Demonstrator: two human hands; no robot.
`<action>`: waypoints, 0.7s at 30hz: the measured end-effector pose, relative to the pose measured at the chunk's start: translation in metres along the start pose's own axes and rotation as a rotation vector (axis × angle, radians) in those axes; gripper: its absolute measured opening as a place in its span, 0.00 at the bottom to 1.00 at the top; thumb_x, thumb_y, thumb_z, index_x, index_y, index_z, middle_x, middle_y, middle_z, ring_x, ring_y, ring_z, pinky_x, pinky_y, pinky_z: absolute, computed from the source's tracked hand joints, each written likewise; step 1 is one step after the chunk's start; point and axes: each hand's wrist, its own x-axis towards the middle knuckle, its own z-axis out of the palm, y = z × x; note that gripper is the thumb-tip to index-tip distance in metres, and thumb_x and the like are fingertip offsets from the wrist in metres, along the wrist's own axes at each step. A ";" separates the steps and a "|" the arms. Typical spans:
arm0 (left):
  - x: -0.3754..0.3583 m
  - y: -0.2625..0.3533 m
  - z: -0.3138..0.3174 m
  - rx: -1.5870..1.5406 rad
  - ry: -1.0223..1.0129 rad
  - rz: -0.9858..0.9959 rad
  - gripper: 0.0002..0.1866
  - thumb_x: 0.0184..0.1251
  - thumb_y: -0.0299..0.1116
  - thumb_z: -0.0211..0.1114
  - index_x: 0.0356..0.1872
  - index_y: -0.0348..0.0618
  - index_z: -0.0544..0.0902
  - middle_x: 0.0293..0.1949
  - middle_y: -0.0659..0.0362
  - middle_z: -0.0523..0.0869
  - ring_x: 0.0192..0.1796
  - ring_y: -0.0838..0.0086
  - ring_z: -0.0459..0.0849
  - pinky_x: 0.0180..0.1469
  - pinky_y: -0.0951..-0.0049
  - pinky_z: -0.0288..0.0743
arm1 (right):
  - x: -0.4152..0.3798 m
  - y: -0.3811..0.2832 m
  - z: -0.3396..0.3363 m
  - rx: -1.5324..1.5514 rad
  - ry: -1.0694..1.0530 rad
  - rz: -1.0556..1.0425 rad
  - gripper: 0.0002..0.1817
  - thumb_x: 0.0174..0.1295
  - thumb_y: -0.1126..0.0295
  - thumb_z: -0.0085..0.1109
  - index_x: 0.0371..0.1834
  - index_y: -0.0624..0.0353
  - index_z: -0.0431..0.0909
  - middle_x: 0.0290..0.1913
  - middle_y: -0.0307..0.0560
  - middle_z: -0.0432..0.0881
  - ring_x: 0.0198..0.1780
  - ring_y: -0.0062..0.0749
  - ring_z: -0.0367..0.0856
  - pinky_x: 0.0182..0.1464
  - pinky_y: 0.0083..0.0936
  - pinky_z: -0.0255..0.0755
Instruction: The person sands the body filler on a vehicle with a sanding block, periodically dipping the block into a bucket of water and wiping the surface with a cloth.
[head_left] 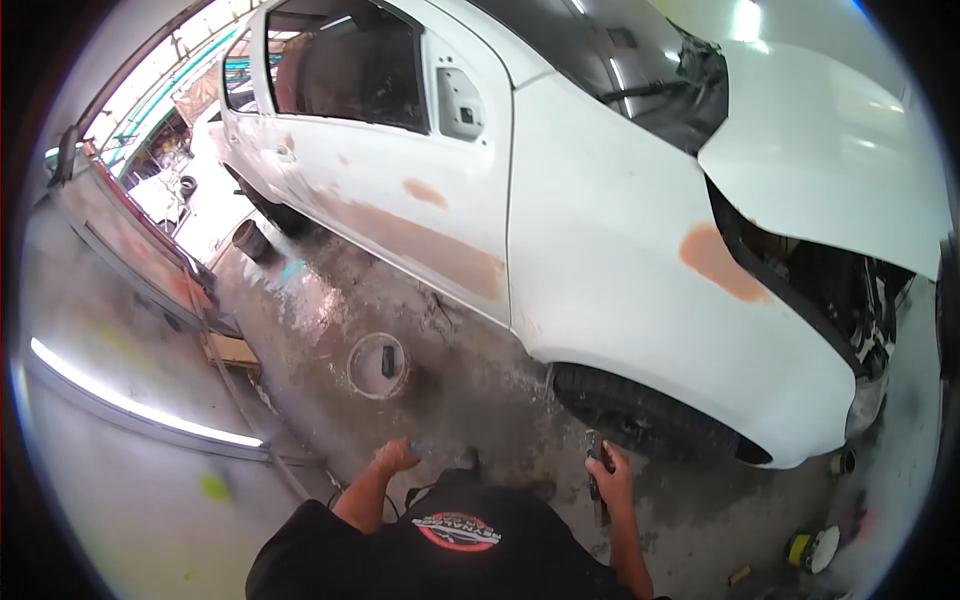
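Note:
My right hand (pixel 617 480) is wrapped round a long, dark sanding block (pixel 600 478), held upright near the front wheel (pixel 640 410) of a white car. My left hand (pixel 397 456) is closed, and a small speck of blue shows at its fingers; what it holds is too small to name. Ahead of that hand, a round bucket (pixel 353 375) of cloudy water stands on the wet floor, with a dark block (pixel 388 361) in it. Brown sanded patches mark the car door (pixel 420 240) and the front fender (pixel 715 262).
The car's hood (pixel 830 140) is raised off its seat. A dark bucket (pixel 250 240) stands by the rear wheel. A wall with a light tube (pixel 145 400) runs along the left. A yellow and black can (pixel 799 550) lies at lower right.

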 end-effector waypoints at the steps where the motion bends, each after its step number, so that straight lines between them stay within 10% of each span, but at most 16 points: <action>1: -0.003 -0.010 0.001 0.010 -0.008 -0.004 0.33 0.58 0.52 0.64 0.62 0.44 0.78 0.58 0.41 0.84 0.64 0.44 0.79 0.66 0.50 0.72 | 0.008 -0.004 0.006 -0.006 0.003 -0.035 0.36 0.58 0.58 0.70 0.68 0.65 0.75 0.64 0.57 0.77 0.61 0.42 0.79 0.63 0.35 0.70; 16: 0.026 -0.187 -0.004 -0.217 0.077 -0.025 0.32 0.57 0.51 0.64 0.60 0.42 0.79 0.53 0.39 0.86 0.57 0.45 0.84 0.62 0.51 0.76 | 0.027 -0.045 0.175 0.077 -0.002 -0.024 0.29 0.67 0.66 0.63 0.70 0.66 0.73 0.55 0.45 0.82 0.54 0.29 0.79 0.57 0.26 0.71; 21: 0.060 -0.280 -0.005 -0.213 0.048 -0.119 0.31 0.56 0.50 0.65 0.56 0.39 0.80 0.51 0.37 0.86 0.56 0.43 0.84 0.61 0.50 0.76 | 0.016 -0.105 0.244 0.141 -0.065 0.100 0.31 0.65 0.64 0.65 0.69 0.66 0.73 0.65 0.57 0.77 0.64 0.40 0.77 0.65 0.32 0.68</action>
